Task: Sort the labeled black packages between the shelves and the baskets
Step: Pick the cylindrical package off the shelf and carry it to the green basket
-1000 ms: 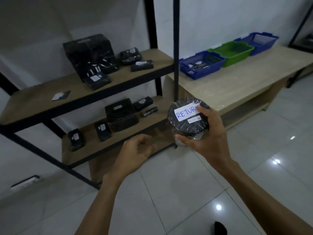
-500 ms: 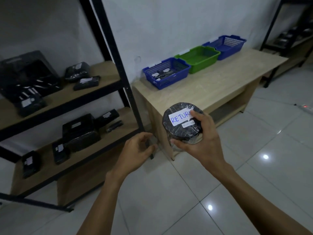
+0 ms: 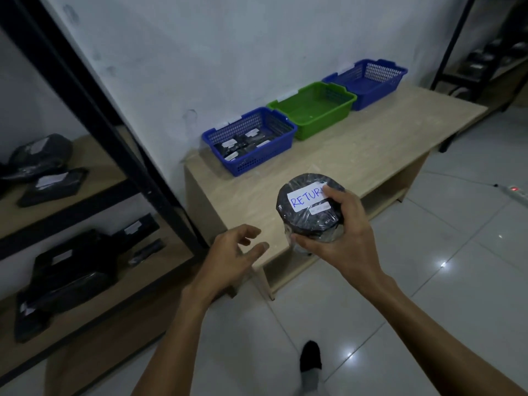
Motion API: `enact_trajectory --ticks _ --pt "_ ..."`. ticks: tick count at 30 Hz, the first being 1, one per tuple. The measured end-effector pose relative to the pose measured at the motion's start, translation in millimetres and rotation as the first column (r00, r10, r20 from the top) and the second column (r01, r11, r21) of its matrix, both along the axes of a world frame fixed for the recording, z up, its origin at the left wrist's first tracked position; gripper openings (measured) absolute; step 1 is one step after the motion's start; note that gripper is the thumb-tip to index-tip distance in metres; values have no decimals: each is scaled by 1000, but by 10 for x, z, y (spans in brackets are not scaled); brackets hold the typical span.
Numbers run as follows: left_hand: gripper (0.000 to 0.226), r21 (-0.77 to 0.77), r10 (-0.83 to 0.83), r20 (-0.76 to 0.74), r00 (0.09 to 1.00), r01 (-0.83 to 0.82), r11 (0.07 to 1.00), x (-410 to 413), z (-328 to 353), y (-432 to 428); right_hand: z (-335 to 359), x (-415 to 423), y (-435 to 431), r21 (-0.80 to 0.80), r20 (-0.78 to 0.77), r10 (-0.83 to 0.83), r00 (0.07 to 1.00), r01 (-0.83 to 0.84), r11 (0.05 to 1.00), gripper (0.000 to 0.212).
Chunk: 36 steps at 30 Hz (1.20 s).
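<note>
My right hand (image 3: 343, 238) grips a round black package (image 3: 305, 215) wrapped in plastic, its white label reading "RETUR…". It hovers over the front edge of a low wooden table (image 3: 357, 155). My left hand (image 3: 231, 255) floats just left of it, fingers loosely spread and holding nothing. On the table stand a near blue basket (image 3: 283, 144) with several black packages inside, a green basket (image 3: 337, 110) and a far blue basket (image 3: 380, 90). More labeled black packages (image 3: 54, 181) lie on the shelves (image 3: 100, 178) at left.
A black shelf upright (image 3: 94, 115) slants between the shelves and the table. Another rack (image 3: 485, 58) stands at the far right. A power strip (image 3: 514, 191) lies on the white tiled floor. My foot (image 3: 310, 358) shows at the bottom.
My view has swung right from the shelves toward the table and baskets, which now look closer. The package stays in my right hand; my left hand has opened its fingers a little.
</note>
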<state>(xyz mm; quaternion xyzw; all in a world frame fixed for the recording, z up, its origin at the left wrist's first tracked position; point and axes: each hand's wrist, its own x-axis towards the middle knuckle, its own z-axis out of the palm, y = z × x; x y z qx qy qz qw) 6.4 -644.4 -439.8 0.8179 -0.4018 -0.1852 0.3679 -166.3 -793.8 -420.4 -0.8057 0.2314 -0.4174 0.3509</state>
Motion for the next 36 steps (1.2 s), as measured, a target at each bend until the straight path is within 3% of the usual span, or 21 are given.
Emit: enact_trajectory --ticks 14,24,36 --pt "40 128 -40 -17 999 42 991 979 5 -2205 90 898 -2153 83 -50 -42 998 46 996 90" --pt "35 143 185 24 982 -186 972 1229 -87 -3723 -75 1384 -3881 93 -62 137 989 -131 987 89" --pt "37 206 264 69 962 -272 940 1937 -277 -5010 -210 2435 -5387 79 -75 256 964 -250 965 88"
